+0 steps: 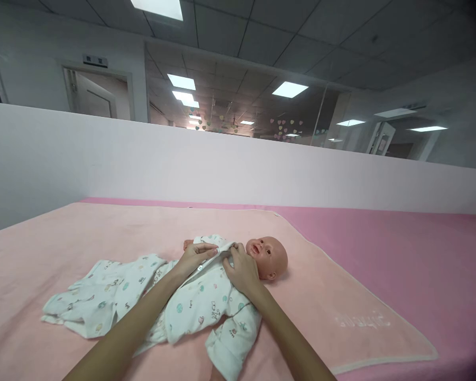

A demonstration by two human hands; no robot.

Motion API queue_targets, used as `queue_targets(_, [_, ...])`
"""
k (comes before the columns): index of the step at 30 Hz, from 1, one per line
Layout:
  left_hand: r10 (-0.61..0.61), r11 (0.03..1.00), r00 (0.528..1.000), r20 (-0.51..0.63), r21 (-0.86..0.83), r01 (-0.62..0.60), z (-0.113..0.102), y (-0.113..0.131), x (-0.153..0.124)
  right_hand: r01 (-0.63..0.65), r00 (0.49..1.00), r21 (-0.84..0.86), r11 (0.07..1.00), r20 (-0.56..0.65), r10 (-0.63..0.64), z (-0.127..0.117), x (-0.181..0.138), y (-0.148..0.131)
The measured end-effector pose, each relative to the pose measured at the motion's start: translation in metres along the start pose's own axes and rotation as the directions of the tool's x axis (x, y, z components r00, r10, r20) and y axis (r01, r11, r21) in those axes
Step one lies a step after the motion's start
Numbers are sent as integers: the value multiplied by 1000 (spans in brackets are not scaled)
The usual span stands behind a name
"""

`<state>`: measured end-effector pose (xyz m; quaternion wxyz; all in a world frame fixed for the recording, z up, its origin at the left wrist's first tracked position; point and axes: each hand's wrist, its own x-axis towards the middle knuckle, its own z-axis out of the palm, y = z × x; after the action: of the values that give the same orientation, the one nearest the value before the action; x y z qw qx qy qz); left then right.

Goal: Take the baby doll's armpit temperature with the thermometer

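The front edge of the printed shirt point(200, 304) is best held taut but lightly, with no weight put on the doll point(270, 259). That edge is pinched in the grip of both left hand point(196, 257) and right hand point(241, 269). One doll, one shirt and one pair of printed trousers point(103, 288) are counted, the doll being laid on its back upon one peach blanket point(321, 307).

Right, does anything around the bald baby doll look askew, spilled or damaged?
Nothing looks spilled or damaged. The pale peach cloth blanket lies slightly askew: its right edge slants across the darker pink cover. The white printed cloth top is lifted in front, but by the left hand and right hand.
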<state>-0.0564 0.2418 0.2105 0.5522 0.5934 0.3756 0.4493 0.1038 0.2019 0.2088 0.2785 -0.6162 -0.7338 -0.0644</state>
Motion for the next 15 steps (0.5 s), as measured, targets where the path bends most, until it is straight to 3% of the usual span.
queue_targets(7, [57,991,996,70,120,-65,2,4,-5,-26,999,27,999,-36,27,0,-2,1])
queue_targets(15, [48,990,997,67,126,-56,7,15,-10,-13,999,61,998,-46,16,-1,-4,1])
